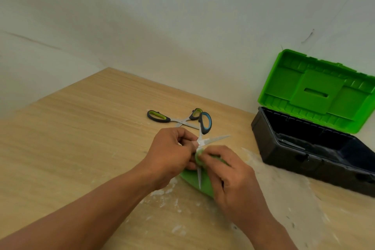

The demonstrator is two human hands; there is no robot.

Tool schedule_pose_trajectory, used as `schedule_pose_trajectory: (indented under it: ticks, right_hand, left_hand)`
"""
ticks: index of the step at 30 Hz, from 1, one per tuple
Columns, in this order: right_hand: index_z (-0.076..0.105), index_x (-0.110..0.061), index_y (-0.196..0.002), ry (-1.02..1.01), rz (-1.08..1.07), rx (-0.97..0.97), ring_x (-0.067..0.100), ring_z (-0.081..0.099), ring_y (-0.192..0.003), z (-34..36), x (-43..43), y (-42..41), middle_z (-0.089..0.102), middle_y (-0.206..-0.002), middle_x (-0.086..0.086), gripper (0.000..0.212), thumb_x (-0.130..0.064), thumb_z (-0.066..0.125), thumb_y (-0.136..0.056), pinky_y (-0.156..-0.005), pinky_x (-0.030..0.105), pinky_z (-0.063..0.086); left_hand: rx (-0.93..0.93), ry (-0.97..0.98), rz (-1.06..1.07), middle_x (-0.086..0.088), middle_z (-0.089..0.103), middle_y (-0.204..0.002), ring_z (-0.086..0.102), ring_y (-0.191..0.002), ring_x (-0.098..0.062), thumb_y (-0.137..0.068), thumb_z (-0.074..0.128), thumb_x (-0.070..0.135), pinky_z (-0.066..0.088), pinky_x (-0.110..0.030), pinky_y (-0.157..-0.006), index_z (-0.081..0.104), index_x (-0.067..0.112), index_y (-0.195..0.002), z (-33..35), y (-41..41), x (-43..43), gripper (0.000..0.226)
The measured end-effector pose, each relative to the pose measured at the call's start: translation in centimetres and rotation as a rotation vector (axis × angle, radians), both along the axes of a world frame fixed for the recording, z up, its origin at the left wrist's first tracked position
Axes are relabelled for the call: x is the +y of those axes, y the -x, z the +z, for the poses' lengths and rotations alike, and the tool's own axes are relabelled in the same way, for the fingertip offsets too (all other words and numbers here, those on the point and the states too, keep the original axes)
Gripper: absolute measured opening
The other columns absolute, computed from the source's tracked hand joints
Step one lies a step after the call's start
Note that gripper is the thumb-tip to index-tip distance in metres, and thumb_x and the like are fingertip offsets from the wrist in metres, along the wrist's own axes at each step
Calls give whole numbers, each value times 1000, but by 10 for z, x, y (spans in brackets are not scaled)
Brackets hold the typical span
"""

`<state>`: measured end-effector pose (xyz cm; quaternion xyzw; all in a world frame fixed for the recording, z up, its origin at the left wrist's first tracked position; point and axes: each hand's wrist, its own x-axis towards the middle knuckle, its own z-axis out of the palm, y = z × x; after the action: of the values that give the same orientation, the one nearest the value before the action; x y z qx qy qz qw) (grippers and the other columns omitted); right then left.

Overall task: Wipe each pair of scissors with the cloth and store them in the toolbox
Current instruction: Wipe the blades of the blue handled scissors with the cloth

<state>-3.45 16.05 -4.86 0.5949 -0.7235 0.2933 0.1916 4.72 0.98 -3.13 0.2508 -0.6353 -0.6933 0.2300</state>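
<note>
Blue-handled scissors (215, 139) being wiped with a green cloth (192, 178) over the table (81, 138).
The scissors are being held open in front of the person, one blade pointing right and the other pointing back toward the person across the cloth. The left hand (170, 154) is gripping them near the pivot with curled fingers, while the right hand (229, 176) is pinching a fold of cloth around the near blade. Just beyond the hands, a second pair of scissors (178, 121) with green-and-black handles is lying open and flat on the table. To the right, a black toolbox (284, 148) is sitting with its green lid (316, 91) standing open. White dusty smears are showing on the wood.
</note>
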Motion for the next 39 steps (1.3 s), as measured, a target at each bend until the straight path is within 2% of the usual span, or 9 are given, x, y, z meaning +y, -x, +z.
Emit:
schedule_pose_trajectory:
  ticks: [7,11,16,20,25,28,32,35,39]
  right_hand:
    - [77,-16,-116,-91,158,-35,10,65,-111,0,15,-4,66,-122,-3,29,-12,55,-97,-85,23,55]
    - [76,-11,-116,-10,60,-28,13,65,-108,4,6,1,67,-119,1,27,-12,56,-98,-84,26,56]
    - [78,-16,-111,-88,184,-54,5,64,-105,3,16,-6,66,-117,-5,23,-7,64,-94,-83,18,53]
    - [77,-10,-112,-13,77,-47,11,64,-103,4,9,0,65,-115,0,26,1,68,-91,-80,24,55]
    - [77,-12,-111,-70,165,-74,8,64,-104,3,15,-4,65,-115,-3,27,1,68,-90,-82,22,54]
    - [75,-7,-115,5,60,-61,16,64,-104,7,6,0,65,-116,1,23,-3,63,-95,-81,30,55]
    - [76,-9,-114,-41,132,-55,15,64,-103,4,11,-7,65,-116,1,23,-3,65,-95,-79,28,55]
    - [74,-5,-117,12,39,-63,14,64,-101,3,6,0,64,-115,1,24,-3,65,-95,-80,28,56]
    - [73,-3,-119,31,-15,-41,16,63,-98,8,-1,-7,61,-113,3,34,-23,49,-105,-78,26,57]
  left_hand:
    - [0,-3,33,-13,60,-68,61,-48,-15,-93,62,-2,54,-24,-49,68,0,-90,4,-2,-8,7]
    - [2,-10,25,-10,60,-67,60,-47,-12,-92,63,-1,53,-23,-49,68,1,-92,4,0,-5,6]
    - [17,-13,48,-10,65,-65,64,-49,-17,-94,61,-2,58,-28,-50,67,0,-89,7,-3,-10,9]
    - [10,-3,39,-11,64,-66,62,-46,-13,-93,61,-2,54,-23,-47,68,1,-89,6,-1,-4,8]
    - [16,-13,32,-11,62,-67,62,-46,-14,-94,60,-2,55,-25,-48,67,0,-90,7,-2,-5,8]
    - [5,-30,8,-8,59,-63,58,-44,-10,-94,61,-1,51,-22,-47,68,0,-90,6,0,2,8]
    - [1,-16,19,-7,57,-64,57,-46,-12,-93,62,-1,50,-22,-48,68,1,-90,6,-1,2,7]
    - [-11,-4,-2,-9,58,-67,58,-47,-12,-93,62,-1,52,-23,-49,68,2,-90,4,0,4,7]
    - [-7,15,-4,-9,60,-66,62,-50,-16,-92,64,0,55,-27,-52,69,4,-88,2,0,8,8]
